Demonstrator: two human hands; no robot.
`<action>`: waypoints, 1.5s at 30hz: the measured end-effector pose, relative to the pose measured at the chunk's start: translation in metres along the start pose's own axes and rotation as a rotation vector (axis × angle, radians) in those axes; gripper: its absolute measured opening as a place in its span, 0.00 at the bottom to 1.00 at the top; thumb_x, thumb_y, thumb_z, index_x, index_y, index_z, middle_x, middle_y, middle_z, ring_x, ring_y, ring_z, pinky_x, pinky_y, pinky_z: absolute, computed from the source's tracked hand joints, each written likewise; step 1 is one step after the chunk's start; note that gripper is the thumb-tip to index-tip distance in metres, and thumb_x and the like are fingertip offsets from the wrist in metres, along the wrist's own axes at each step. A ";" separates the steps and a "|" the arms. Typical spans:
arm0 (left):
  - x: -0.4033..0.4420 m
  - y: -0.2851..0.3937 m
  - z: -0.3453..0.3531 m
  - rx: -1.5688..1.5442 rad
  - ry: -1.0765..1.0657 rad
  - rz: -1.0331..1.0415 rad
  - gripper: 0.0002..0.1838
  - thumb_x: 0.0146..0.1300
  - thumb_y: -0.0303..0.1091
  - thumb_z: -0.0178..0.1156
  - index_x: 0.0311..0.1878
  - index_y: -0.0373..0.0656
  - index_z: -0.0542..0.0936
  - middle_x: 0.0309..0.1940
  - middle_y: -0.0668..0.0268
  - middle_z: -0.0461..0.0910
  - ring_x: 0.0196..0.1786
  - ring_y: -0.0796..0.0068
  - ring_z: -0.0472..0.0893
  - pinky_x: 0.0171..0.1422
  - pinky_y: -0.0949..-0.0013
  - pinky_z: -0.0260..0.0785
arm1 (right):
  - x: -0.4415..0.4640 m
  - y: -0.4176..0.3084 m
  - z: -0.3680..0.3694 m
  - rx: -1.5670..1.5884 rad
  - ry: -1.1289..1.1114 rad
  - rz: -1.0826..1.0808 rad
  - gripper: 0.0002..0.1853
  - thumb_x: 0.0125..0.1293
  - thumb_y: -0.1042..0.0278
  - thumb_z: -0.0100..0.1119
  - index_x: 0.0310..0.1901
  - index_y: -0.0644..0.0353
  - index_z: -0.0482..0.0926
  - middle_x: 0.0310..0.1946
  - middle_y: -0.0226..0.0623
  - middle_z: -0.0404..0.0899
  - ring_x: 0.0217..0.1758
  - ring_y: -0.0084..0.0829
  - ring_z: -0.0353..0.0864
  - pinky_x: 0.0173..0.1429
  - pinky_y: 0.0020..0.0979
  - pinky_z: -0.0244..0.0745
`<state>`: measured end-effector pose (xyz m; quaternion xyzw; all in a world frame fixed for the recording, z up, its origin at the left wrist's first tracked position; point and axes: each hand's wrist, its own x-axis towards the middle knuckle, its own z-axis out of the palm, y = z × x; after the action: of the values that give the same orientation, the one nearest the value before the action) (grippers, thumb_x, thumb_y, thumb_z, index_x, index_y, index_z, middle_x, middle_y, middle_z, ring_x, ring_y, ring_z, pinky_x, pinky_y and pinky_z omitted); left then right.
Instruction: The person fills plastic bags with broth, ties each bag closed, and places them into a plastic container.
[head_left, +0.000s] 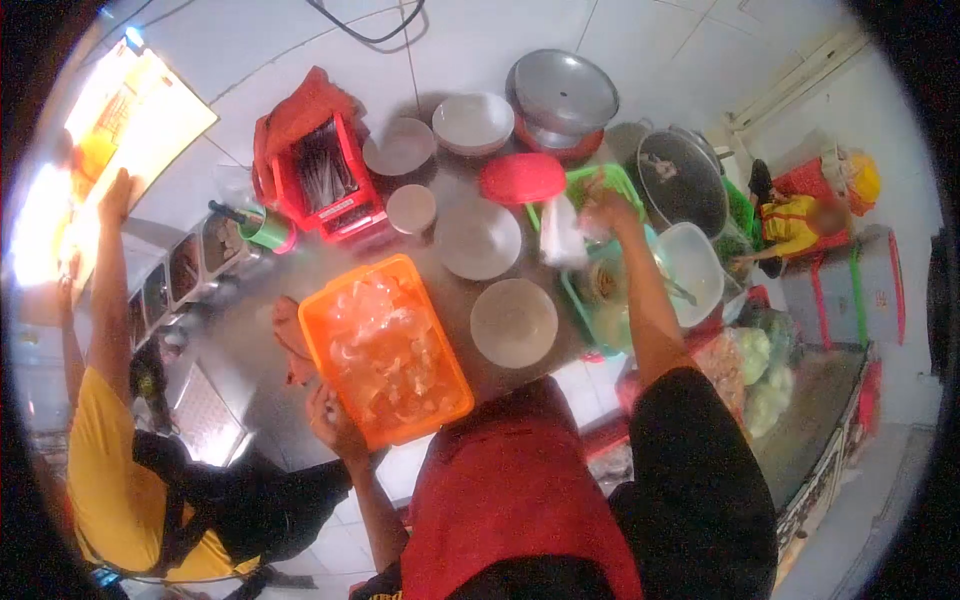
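My left hand [336, 424] is beside the near left edge of an orange tray [452, 372], its fingers curled together. What it holds, if anything, is too small to make out. In the tray lie clear plastic bags with pale contents [385, 345]. My right hand [610, 214] reaches over a green basket [622, 178] at the back right. Its fingers are closed around something pale that I cannot make out. A white cloth [562, 235] hangs over the basket's front side, left of that hand. Below my right forearm is a light green tub [585, 300].
White bowls [514, 323] and stacked bowls [473, 122] stand mid-table. A red utensil box [330, 190] is at the back left. A large pot [683, 185] and a clear container [697, 262] are at the right. A co-worker's yellow sleeve [115, 470] is close on my left; another person [795, 225] is at the right.
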<state>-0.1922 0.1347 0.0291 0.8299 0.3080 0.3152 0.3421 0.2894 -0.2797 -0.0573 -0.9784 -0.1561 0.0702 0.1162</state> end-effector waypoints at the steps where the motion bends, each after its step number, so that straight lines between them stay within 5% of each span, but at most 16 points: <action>1: -0.001 -0.002 0.003 -0.021 0.015 -0.025 0.10 0.64 0.28 0.56 0.45 0.35 0.81 0.46 0.54 0.79 0.47 0.63 0.78 0.47 0.66 0.70 | -0.002 -0.008 -0.003 0.012 -0.033 0.022 0.24 0.45 0.51 0.66 0.39 0.62 0.81 0.39 0.50 0.81 0.44 0.47 0.80 0.50 0.44 0.75; 3: -0.005 -0.002 0.012 -0.069 0.046 -0.071 0.10 0.64 0.27 0.56 0.45 0.35 0.81 0.45 0.55 0.79 0.47 0.63 0.78 0.48 0.66 0.70 | 0.008 0.016 0.026 -0.242 0.021 -0.222 0.23 0.46 0.51 0.67 0.36 0.64 0.81 0.40 0.51 0.80 0.43 0.47 0.80 0.49 0.45 0.74; 6: -0.002 0.006 0.018 0.041 0.033 0.051 0.09 0.63 0.27 0.59 0.45 0.35 0.81 0.45 0.54 0.79 0.49 0.62 0.78 0.50 0.64 0.70 | -0.004 0.003 0.002 -0.303 0.172 -0.290 0.21 0.49 0.53 0.66 0.35 0.65 0.82 0.39 0.50 0.81 0.39 0.45 0.82 0.45 0.43 0.75; 10: 0.006 0.035 0.020 -0.062 -0.049 -0.043 0.11 0.61 0.28 0.62 0.46 0.35 0.81 0.48 0.53 0.78 0.51 0.58 0.78 0.55 0.62 0.70 | -0.064 -0.075 -0.111 0.182 -0.017 0.013 0.13 0.55 0.63 0.65 0.35 0.65 0.84 0.32 0.43 0.83 0.32 0.33 0.81 0.37 0.33 0.75; 12: 0.007 0.046 0.024 -0.122 -0.093 -0.042 0.14 0.59 0.30 0.64 0.47 0.36 0.81 0.48 0.53 0.78 0.52 0.57 0.77 0.58 0.61 0.69 | -0.101 -0.108 -0.134 0.637 -0.035 -0.053 0.05 0.58 0.73 0.62 0.34 0.63 0.84 0.27 0.34 0.82 0.29 0.23 0.79 0.33 0.25 0.73; 14: 0.010 0.078 0.031 -0.028 -0.235 0.156 0.21 0.55 0.33 0.68 0.52 0.37 0.78 0.51 0.54 0.77 0.54 0.55 0.76 0.61 0.60 0.67 | -0.140 -0.150 -0.151 0.749 0.020 -0.126 0.04 0.59 0.75 0.61 0.35 0.62 0.84 0.29 0.32 0.82 0.32 0.19 0.78 0.33 0.24 0.73; 16: 0.009 0.110 0.047 -0.002 -0.360 0.328 0.31 0.50 0.35 0.72 0.58 0.38 0.74 0.55 0.55 0.75 0.55 0.54 0.75 0.64 0.58 0.65 | -0.174 -0.187 -0.152 1.025 -0.247 -0.013 0.09 0.57 0.67 0.64 0.36 0.61 0.85 0.33 0.33 0.84 0.37 0.22 0.79 0.42 0.30 0.75; 18: 0.009 0.142 0.066 -0.105 -0.450 0.421 0.40 0.45 0.35 0.74 0.63 0.40 0.69 0.58 0.55 0.73 0.57 0.55 0.74 0.64 0.57 0.65 | -0.202 -0.216 -0.135 1.099 -0.335 -0.201 0.09 0.61 0.71 0.62 0.43 0.64 0.81 0.35 0.31 0.82 0.39 0.19 0.78 0.43 0.23 0.74; 20: 0.011 0.162 0.078 -0.254 -0.556 0.405 0.43 0.45 0.33 0.75 0.66 0.41 0.66 0.60 0.55 0.71 0.58 0.56 0.73 0.64 0.58 0.65 | -0.223 -0.239 -0.119 1.166 -0.564 -0.210 0.13 0.61 0.62 0.63 0.42 0.62 0.82 0.36 0.34 0.83 0.41 0.24 0.79 0.49 0.29 0.74; 23: 0.008 0.158 0.086 -0.392 -0.846 0.153 0.39 0.51 0.31 0.70 0.67 0.43 0.65 0.62 0.54 0.70 0.62 0.54 0.71 0.66 0.58 0.64 | -0.247 -0.258 -0.099 1.350 -0.281 -0.032 0.13 0.62 0.61 0.63 0.43 0.61 0.81 0.37 0.35 0.82 0.41 0.26 0.79 0.49 0.29 0.74; 26: 0.005 0.160 0.091 -0.207 -0.888 0.113 0.37 0.54 0.29 0.67 0.67 0.43 0.64 0.60 0.54 0.72 0.60 0.56 0.73 0.64 0.60 0.66 | -0.257 -0.265 -0.125 1.013 0.217 -0.283 0.11 0.64 0.63 0.61 0.43 0.61 0.81 0.39 0.37 0.82 0.41 0.26 0.79 0.49 0.29 0.73; 29: -0.003 0.151 0.098 -0.342 -0.757 0.243 0.35 0.53 0.30 0.68 0.65 0.45 0.66 0.54 0.53 0.75 0.51 0.59 0.78 0.54 0.61 0.71 | -0.263 -0.253 -0.129 0.923 0.051 -0.490 0.09 0.64 0.67 0.61 0.44 0.61 0.81 0.36 0.36 0.82 0.40 0.26 0.79 0.47 0.29 0.74; 32: 0.006 0.147 0.097 -0.137 -0.834 0.254 0.26 0.55 0.34 0.67 0.57 0.42 0.72 0.44 0.51 0.80 0.44 0.56 0.81 0.47 0.60 0.73 | -0.273 -0.232 -0.122 1.049 0.086 -0.100 0.09 0.65 0.67 0.60 0.44 0.62 0.81 0.32 0.34 0.82 0.37 0.25 0.79 0.42 0.28 0.75; 36: 0.008 0.068 0.149 -0.387 -0.798 0.007 0.19 0.58 0.39 0.63 0.48 0.39 0.76 0.36 0.50 0.81 0.41 0.52 0.82 0.44 0.57 0.73 | -0.273 -0.205 -0.177 1.314 0.299 0.325 0.11 0.67 0.64 0.59 0.42 0.64 0.82 0.27 0.25 0.78 0.25 0.13 0.69 0.28 0.19 0.66; 41: 0.073 0.139 0.183 -0.073 -0.829 0.297 0.20 0.58 0.43 0.62 0.48 0.38 0.77 0.38 0.49 0.81 0.43 0.50 0.81 0.46 0.56 0.73 | -0.267 -0.178 -0.151 1.258 0.359 0.392 0.12 0.68 0.61 0.59 0.39 0.62 0.83 0.24 0.22 0.75 0.23 0.10 0.66 0.24 0.17 0.59; 45: 0.108 0.124 0.266 0.055 -0.910 0.519 0.26 0.56 0.45 0.64 0.53 0.38 0.74 0.43 0.52 0.80 0.47 0.53 0.79 0.52 0.57 0.70 | -0.265 -0.176 -0.119 1.201 0.366 0.349 0.15 0.69 0.57 0.57 0.39 0.62 0.83 0.23 0.23 0.76 0.24 0.13 0.67 0.26 0.20 0.61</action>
<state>0.1061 0.0420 0.0064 0.9406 -0.0794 -0.0110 0.3298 0.0098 -0.2268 0.1279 -0.7501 0.0937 -0.0046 0.6546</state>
